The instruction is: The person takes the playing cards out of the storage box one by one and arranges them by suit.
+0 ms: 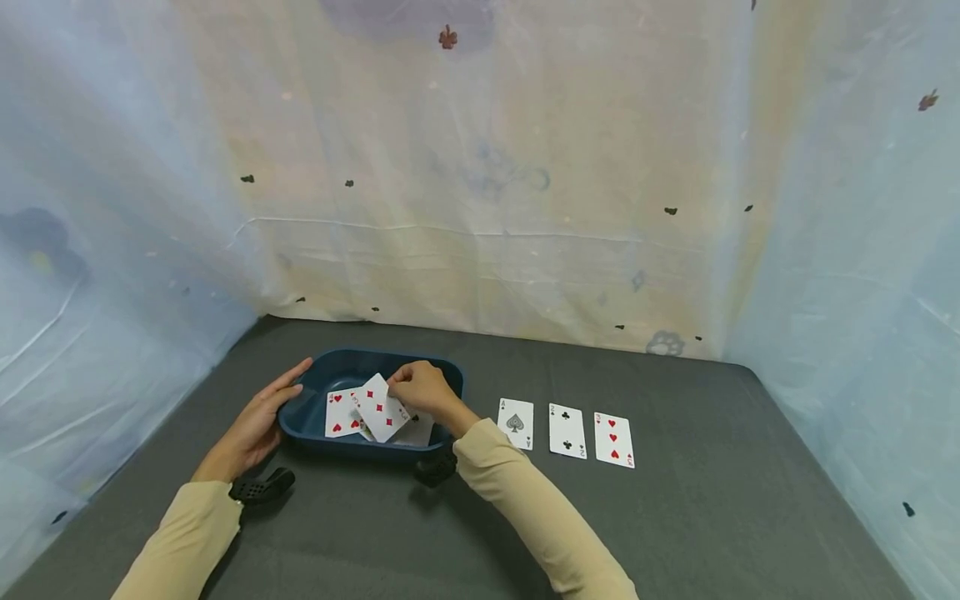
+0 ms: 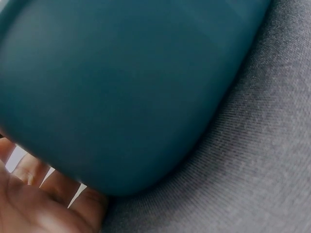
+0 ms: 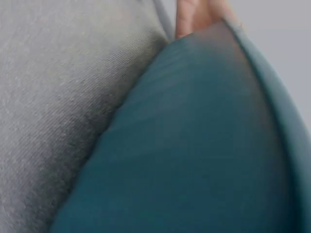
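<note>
A dark blue tray (image 1: 352, 447) stands on the table with several loose playing cards in it. My left hand (image 1: 255, 429) holds the tray's left end, thumb at the rim; in the left wrist view its fingers (image 2: 58, 187) lie against the outer wall. Reaching over the tray's right side, my right hand (image 1: 422, 386) pinches the upper edge of a diamonds playing card (image 1: 379, 410), which slants over the others. A hearts card (image 1: 340, 413) lies left of it. Another card (image 1: 415, 430) is partly hidden beneath the right hand. The right wrist view shows mostly the tray's wall (image 3: 194, 131).
Right of the tray, an ace of spades (image 1: 516, 423), a two of clubs (image 1: 567, 431) and a three of hearts (image 1: 614, 440) lie face up in a row, spaced apart. A dark grey cloth (image 1: 712, 500) covers the table. Patterned curtains (image 1: 480, 167) hang behind and at both sides.
</note>
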Motion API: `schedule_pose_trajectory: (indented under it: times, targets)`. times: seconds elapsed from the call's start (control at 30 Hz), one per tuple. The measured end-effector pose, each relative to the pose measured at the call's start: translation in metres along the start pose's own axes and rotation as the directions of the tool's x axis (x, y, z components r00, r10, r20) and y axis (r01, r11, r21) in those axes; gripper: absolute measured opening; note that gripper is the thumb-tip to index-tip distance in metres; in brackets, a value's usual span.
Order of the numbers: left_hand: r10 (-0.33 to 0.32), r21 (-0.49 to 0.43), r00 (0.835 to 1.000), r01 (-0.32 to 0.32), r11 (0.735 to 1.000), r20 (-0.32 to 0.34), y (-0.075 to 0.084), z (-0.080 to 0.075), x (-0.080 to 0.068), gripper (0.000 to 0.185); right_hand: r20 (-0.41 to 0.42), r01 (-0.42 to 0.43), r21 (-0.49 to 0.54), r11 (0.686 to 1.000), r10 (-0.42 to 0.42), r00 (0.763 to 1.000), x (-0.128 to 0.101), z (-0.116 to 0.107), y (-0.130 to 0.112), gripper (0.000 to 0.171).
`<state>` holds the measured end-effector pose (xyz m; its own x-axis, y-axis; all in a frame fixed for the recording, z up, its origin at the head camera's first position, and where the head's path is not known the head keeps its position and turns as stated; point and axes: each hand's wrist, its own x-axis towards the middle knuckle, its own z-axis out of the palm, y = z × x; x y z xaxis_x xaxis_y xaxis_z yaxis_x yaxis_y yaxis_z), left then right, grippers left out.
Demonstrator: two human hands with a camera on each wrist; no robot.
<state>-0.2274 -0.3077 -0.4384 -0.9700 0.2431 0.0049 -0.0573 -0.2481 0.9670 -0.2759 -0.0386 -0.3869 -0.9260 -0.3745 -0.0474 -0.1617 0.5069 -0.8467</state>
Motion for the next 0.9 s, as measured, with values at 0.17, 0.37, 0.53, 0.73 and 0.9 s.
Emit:
schedule_pose_trajectory:
  times: [0.17, 0.37, 0.53, 0.73, 0.9]
  targets:
    - [-0.008, -0.001, 1.000, 0.008, 1.000, -0.005, 0.001, 0.000, 0.000, 0.055, -0.010, 0.032, 0.065, 0.997, -0.031, 0.999, -0.005, -0.009, -0.005, 0.010]
    - [-0.016, 0.002, 1.000, 0.016, 1.000, -0.016, 0.001, 0.001, 0.000, 0.056, -0.013, 0.061, 0.173, 0.983, -0.060, 0.998, -0.009, -0.019, -0.002, 0.014]
    - [-0.012, 0.000, 1.000, 0.012, 1.000, -0.013, 0.001, 0.000, 0.000, 0.055, -0.045, 0.077, 0.287, 0.955, -0.067, 0.997, -0.014, -0.027, -0.001, 0.013]
    - [-0.008, 0.020, 1.000, 0.008, 1.000, -0.009, 0.000, -0.001, 0.000, 0.053, -0.078, 0.087, 0.402, 0.912, -0.061, 0.995, -0.028, -0.038, -0.002, 0.014]
    - [-0.015, 0.037, 1.000, 0.016, 0.999, -0.013, 0.001, -0.001, 0.000, 0.054, -0.079, 0.109, 0.448, 0.888, -0.082, 0.994, -0.043, -0.051, 0.000, 0.017]
